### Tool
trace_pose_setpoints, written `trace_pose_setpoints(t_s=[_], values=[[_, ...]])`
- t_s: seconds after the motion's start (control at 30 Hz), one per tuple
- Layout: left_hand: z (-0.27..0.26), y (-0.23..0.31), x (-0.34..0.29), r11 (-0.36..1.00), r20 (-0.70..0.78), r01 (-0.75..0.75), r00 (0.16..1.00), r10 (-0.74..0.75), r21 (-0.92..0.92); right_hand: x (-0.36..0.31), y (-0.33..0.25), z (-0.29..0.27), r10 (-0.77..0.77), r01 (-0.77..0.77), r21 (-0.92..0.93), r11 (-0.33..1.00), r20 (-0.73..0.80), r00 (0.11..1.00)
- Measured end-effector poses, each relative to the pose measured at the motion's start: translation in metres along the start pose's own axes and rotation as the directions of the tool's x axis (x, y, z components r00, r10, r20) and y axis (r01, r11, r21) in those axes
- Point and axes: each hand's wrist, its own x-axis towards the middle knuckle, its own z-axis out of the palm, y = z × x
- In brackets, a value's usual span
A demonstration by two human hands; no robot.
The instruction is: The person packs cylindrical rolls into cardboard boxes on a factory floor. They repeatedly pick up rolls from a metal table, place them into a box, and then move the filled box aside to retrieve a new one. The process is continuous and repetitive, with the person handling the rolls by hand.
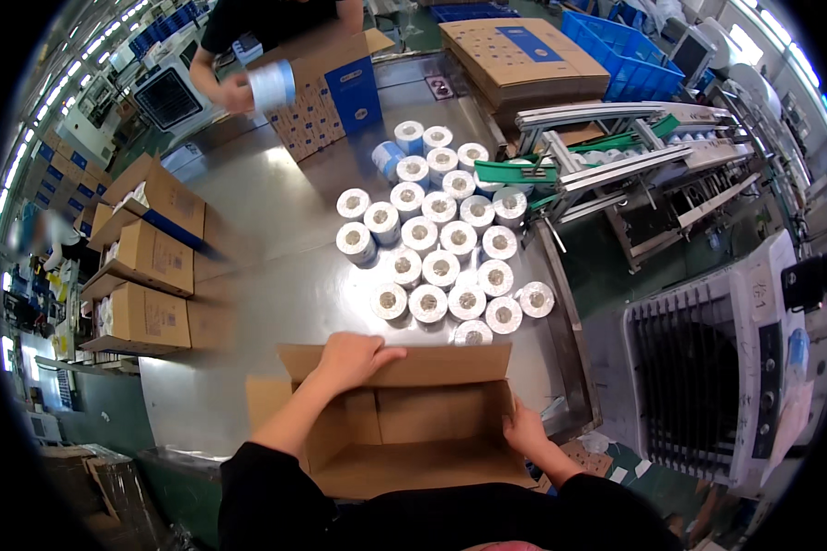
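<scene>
An open cardboard box [415, 413] stands at the table's near edge, close against my body, with nothing visible inside. My left hand [354, 356] grips its far flap, the thumb stretched along the flap to the right. At the box's right side, my right hand [526, 429] is closed round the edge, with some fingers hidden behind the cardboard. Just past the far flap, many white rolls [429, 301] with round cores stand upright in a group on the metal table [276, 266]. One roll with a blue wrapper [388, 159] is tilted at the group's far left.
Across the table a co-worker's hand [237, 95] holds a blurred white-and-blue roll [272, 84] beside a printed carton [326, 101]. Filled boxes [147, 317] line the left. A conveyor with green guides [515, 172] ends at the right, near flattened cartons [524, 60] and an air cooler [698, 367].
</scene>
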Motion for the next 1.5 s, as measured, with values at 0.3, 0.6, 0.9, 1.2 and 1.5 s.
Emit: trace_pose_setpoints(t_s=[0.3, 0.6, 0.9, 1.2, 1.5], values=[[0.193, -0.06, 0.059, 0.899, 0.115, 0.322, 0.947, -0.302, -0.298, 0.034, 0.025, -0.011, 0.066, -0.028, 0.425, 0.905, -0.076, 0.995], [0.207, -0.044, 0.145, 0.773, -0.07, 0.618, 0.773, -0.631, -0.147, 0.187, 0.012, -0.007, 0.189, -0.181, -0.095, 0.979, 0.071, 0.979], [0.218, -0.034, 0.164, 0.816, -0.125, 0.555, 0.809, -0.575, -0.16, 0.22, 0.018, 0.074, 0.21, -0.216, 0.122, 0.969, 0.06, 0.976], [0.196, -0.075, 0.188, 0.818, 0.0, 0.573, 0.819, -0.574, -0.047, 0.224, 0.078, 0.064, 0.06, -0.035, 0.268, 0.963, -0.084, 0.995], [-0.038, -0.12, -0.01, 0.32, -0.061, 0.071, 0.922, -0.383, -0.945, 0.121, 0.004, -0.167, -0.002, 0.086, 0.123, 0.989, -0.562, 0.827]])
